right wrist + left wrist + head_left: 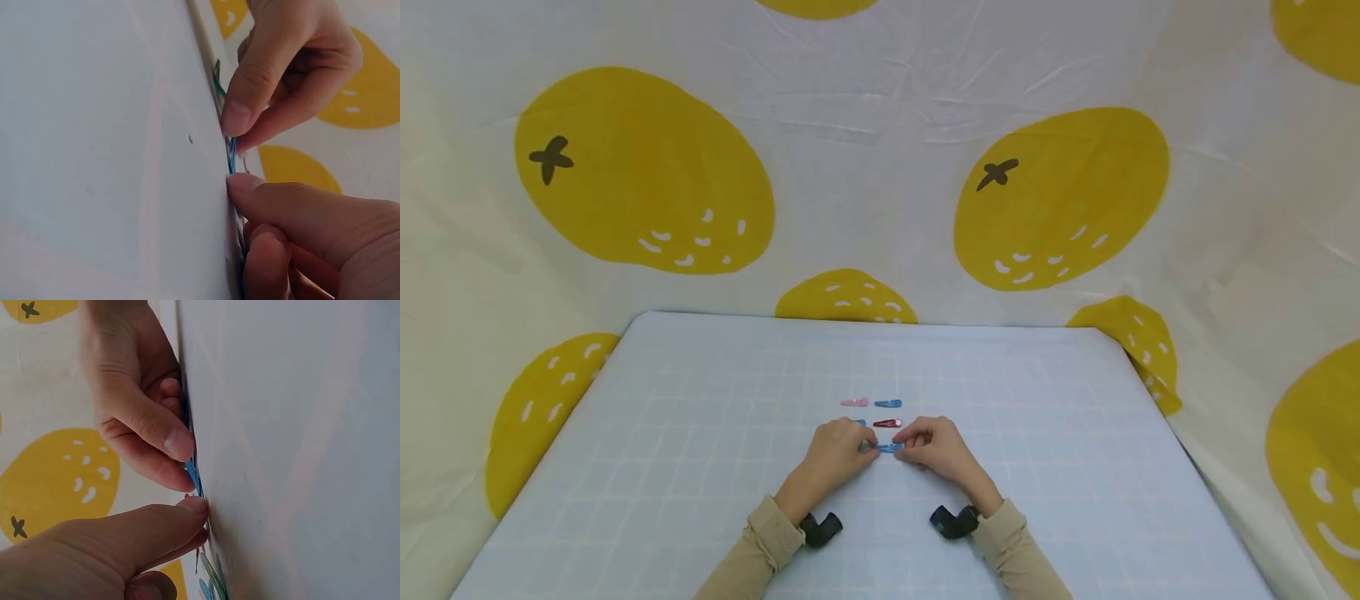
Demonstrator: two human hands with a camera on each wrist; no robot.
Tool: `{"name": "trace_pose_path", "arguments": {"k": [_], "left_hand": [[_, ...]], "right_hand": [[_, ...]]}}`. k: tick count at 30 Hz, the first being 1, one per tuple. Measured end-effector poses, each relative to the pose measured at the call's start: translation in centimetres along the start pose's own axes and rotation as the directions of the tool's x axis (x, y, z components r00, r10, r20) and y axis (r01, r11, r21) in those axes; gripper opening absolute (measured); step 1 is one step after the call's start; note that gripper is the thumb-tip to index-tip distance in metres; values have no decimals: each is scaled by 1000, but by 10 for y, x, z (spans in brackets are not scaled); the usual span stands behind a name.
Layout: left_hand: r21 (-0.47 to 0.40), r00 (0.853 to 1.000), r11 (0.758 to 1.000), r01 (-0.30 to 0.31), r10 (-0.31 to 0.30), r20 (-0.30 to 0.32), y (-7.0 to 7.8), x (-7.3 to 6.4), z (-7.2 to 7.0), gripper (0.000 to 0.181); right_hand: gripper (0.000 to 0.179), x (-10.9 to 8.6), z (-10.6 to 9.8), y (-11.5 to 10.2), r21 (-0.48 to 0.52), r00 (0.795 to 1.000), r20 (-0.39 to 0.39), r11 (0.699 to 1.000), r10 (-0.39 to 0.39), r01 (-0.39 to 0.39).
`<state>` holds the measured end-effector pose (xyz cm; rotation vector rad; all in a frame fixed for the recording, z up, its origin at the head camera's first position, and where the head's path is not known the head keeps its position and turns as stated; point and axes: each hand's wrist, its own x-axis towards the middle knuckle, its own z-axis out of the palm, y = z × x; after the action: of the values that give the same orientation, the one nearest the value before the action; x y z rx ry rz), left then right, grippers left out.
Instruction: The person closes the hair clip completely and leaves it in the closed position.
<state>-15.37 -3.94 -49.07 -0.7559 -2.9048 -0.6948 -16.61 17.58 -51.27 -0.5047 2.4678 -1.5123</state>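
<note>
A blue snap hair clip [891,448] lies low over the table between my two hands. My left hand [838,450] pinches its left end between thumb and forefinger. At the other end, my right hand [942,450] pinches it the same way. The left wrist view shows the blue clip [194,477] bridging both sets of fingertips, close to the tabletop. Beside my left fingers is a green clip [218,78], partly covered by them. Beyond the hands lie a red clip [887,423] and another blue clip [861,422], the latter half hidden by my left hand.
Farther back, a pink clip [854,402] and a blue clip [888,403] lie side by side. All rest on a table with a pale checked cloth [700,417]. A white curtain with yellow fruit prints [880,167] hangs behind the table's far edge.
</note>
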Motion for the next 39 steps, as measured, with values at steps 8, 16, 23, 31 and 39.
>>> {"name": "trace_pose_path", "arguments": {"k": [8,16,23,31,39], "left_hand": [[10,1000,1000,14,-14,6,1,-1,-2,12],[13,999,1000,18,-18,33,0,-1,1,13],[14,999,999,30,-30,19,0,-1,1,14],[34,1000,999,20,-20,0,-1,-1,1,12],[21,1000,1000,1,0,-18,0,-2,0,9]], "right_hand": [[12,0,2,-1,-19,1000,-1,1000,14,-14],[13,-3,1,-1,-1,1000,0,1000,11,-11],[13,0,2,-1,12,1000,-4,1000,4,-4],[13,1,2,-2,0,1000,-1,1000,24,-24],[13,1,1,-1,21,1000,3,1000,16,-16]]}}
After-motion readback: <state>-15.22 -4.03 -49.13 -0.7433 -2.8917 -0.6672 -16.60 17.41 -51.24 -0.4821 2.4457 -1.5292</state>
